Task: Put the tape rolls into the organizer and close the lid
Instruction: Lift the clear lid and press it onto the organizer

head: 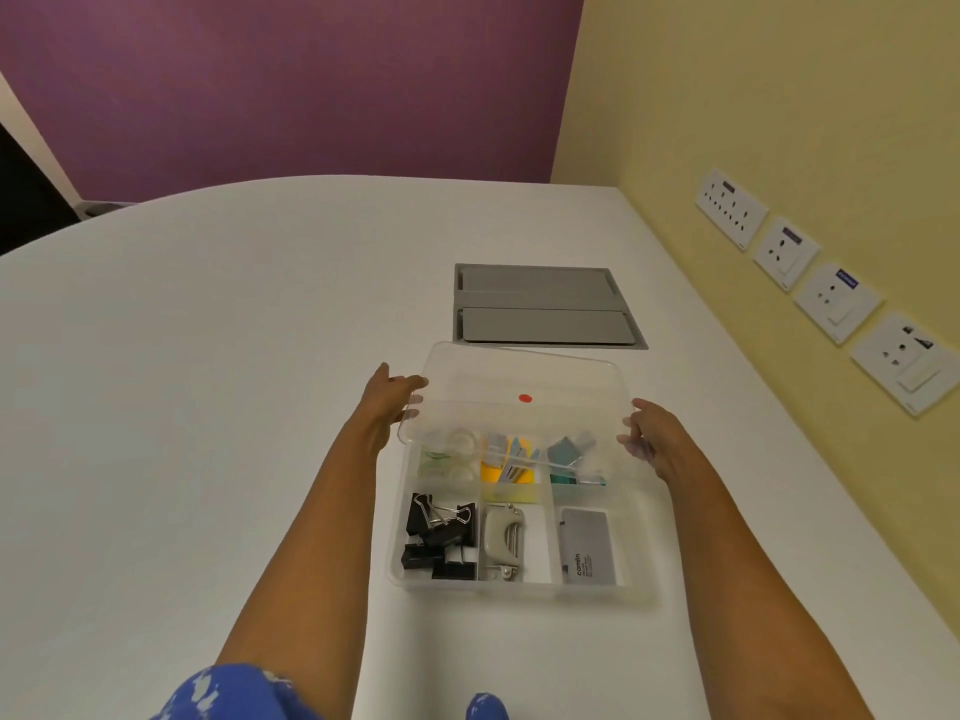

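Observation:
A clear plastic organizer (519, 589) with several compartments sits on the white table in front of me. Its clear lid (550, 376), marked with a red dot, is held tilted above the organizer's far half. My left hand (387, 402) grips the lid's left edge and my right hand (652, 431) grips its right edge. Clear tape rolls (452, 452) lie in the far-left compartment, seen through the lid. Black binder clips (439, 537), a beige punch (503, 543) and a grey box (589, 545) fill the near compartments.
A grey recessed cable hatch (545, 306) is set into the table (208, 381) just beyond the lid. A yellow wall with several power sockets (831, 298) runs along the right. A purple wall stands behind the table.

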Action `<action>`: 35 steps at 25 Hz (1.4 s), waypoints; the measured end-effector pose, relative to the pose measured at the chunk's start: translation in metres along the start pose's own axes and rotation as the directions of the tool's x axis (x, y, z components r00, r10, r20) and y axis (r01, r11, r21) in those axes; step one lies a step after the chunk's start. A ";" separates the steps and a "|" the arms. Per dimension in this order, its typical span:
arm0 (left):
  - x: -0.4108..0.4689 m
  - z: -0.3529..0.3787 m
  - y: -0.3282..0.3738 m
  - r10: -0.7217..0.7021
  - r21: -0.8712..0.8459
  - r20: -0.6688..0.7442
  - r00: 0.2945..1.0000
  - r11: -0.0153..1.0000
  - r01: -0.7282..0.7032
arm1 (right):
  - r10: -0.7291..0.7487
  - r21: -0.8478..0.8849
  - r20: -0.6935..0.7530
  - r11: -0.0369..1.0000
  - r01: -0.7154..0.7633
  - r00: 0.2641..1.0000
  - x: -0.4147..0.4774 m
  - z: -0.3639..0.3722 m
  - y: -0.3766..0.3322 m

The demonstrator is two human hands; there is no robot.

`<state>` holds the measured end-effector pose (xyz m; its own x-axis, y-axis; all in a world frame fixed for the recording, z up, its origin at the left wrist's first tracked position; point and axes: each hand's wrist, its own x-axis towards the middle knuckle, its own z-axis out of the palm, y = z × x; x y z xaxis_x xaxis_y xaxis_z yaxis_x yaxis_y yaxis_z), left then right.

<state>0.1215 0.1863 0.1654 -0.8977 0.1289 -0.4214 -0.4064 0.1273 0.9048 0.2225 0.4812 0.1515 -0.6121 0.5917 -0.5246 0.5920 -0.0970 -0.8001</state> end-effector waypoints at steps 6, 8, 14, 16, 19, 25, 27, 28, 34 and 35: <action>0.010 0.006 -0.004 0.091 0.180 0.013 0.996 0.979 -0.092 | -0.057 -0.095 0.003 0.994 0.057 0.998 0.000 -0.010 0.009; 0.015 0.014 -0.006 0.117 0.198 -0.021 0.993 0.974 -0.110 | -0.050 -0.123 0.007 0.991 0.051 0.999 0.000 -0.011 0.013; 0.015 0.023 -0.027 0.235 0.360 -0.170 0.957 0.919 -0.162 | -0.106 -0.225 -0.093 0.971 0.083 0.990 0.004 0.001 0.022; 0.016 0.023 -0.034 0.251 0.440 -0.220 0.943 0.888 -0.133 | -0.197 -0.386 -0.162 0.915 0.121 0.967 0.005 0.003 0.028; 0.018 0.020 -0.045 0.267 0.543 -0.218 0.939 0.833 -0.111 | -0.268 -0.566 -0.152 0.813 0.138 0.951 0.006 0.007 0.038; 0.021 0.016 -0.064 0.254 0.702 -0.213 0.944 0.712 -0.033 | -0.259 -0.763 -0.180 0.645 0.031 0.949 0.009 0.011 0.045; 0.019 0.017 -0.069 0.250 0.728 -0.253 0.935 0.686 0.014 | -0.244 -0.784 -0.177 0.621 0.014 0.953 0.011 0.012 0.046; 0.018 0.017 -0.070 0.246 0.734 -0.281 0.928 0.678 0.042 | -0.242 -0.786 -0.176 0.618 0.012 0.954 0.012 0.012 0.046; 0.026 0.018 -0.068 0.254 0.699 -0.379 0.890 0.709 0.096 | -0.324 -0.676 -0.191 0.728 0.115 0.926 0.019 0.021 0.037; 0.030 0.018 -0.066 0.236 0.675 -0.367 0.900 0.734 0.083 | -0.318 -0.637 -0.180 0.759 0.136 0.931 0.022 0.022 0.033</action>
<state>0.1247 0.1996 0.0917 -0.9660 -0.2153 -0.1429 -0.2579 0.7675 0.5869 0.2173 0.4728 0.1068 -0.6635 0.7257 -0.1820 0.7003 0.5167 -0.4925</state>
